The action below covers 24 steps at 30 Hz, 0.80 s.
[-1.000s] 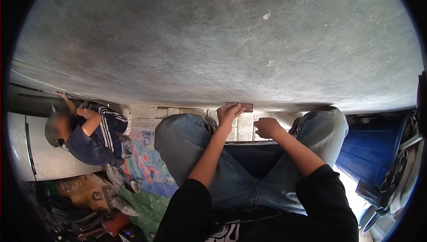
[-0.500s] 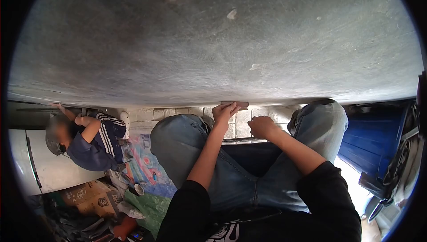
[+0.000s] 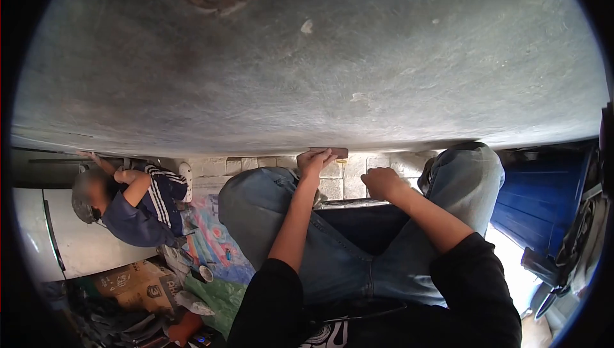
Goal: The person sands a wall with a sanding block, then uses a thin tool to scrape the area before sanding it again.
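Observation:
A flat brown block [image 3: 338, 153] rests against the lower part of a large grey scuffed wall panel [image 3: 307, 86]. My left hand [image 3: 313, 161] is closed around the block's left end, thumb along its near side. A small yellowish bit shows just below the block. Between my knees, to the right of the block, my right hand [image 3: 382, 183] is curled into a fist away from the wall. Its fingers face away from me, so whatever they might hold is hidden.
Another person [image 3: 137, 204] crouches at the left with one arm reaching to the wall. Behind them are a white cabinet [image 3: 96, 233], cardboard boxes [image 3: 137, 287] and a colourful sheet [image 3: 220, 245] with a cup [image 3: 206, 274]. A blue panel [image 3: 537, 201] stands at the right.
My left hand and the block have shifted slightly left along the wall. The view has moved a little, so the wall marks sit further left. My right hand stays curled.

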Motion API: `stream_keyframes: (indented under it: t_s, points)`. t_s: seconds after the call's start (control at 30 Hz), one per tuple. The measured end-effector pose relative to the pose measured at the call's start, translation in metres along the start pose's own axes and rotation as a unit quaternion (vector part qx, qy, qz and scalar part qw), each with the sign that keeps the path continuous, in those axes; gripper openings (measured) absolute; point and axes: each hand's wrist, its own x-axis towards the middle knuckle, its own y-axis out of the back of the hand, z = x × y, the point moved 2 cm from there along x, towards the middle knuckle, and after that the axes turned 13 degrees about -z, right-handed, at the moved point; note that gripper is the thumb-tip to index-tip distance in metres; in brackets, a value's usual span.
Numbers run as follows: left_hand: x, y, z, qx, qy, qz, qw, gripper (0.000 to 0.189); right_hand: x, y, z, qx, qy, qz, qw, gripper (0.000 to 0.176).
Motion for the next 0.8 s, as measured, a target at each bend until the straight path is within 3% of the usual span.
stream_keyframes:
  t_s: [0.07,0.27,0.37,0.53,0.63,0.77,0.8]
  points:
    - [0.011,0.020,-0.009,0.012,0.001,0.052,0.999,0.008,-0.002,-0.001,-0.001,0.003,-0.001,0.002,1.000,0.015]
    - [-0.005,0.006,0.013,0.015,-0.008,0.016,1.000,0.009,0.000,-0.002,0.001,0.002,-0.003,0.014,1.000,0.014]
    - [0.005,0.032,0.009,0.025,-0.034,0.077,0.996,0.008,-0.005,-0.001,0.001,0.003,0.001,0.017,1.000,0.015]
    - [-0.001,0.030,0.019,0.075,-0.045,0.053,0.995,0.005,-0.010,0.004,-0.001,-0.003,0.007,0.025,1.000,0.015]
    - [-0.005,0.056,0.037,0.068,-0.116,0.101,0.986,0.008,-0.010,0.007,0.000,0.012,0.005,0.020,1.000,0.016]
    - [-0.009,0.046,0.042,0.096,-0.083,0.099,0.987,0.007,-0.012,0.007,0.004,0.011,-0.001,0.018,1.000,0.016]
    - [-0.015,0.030,0.044,0.111,-0.069,0.056,0.990,0.007,-0.011,0.008,0.002,0.010,0.001,0.017,1.000,0.016]
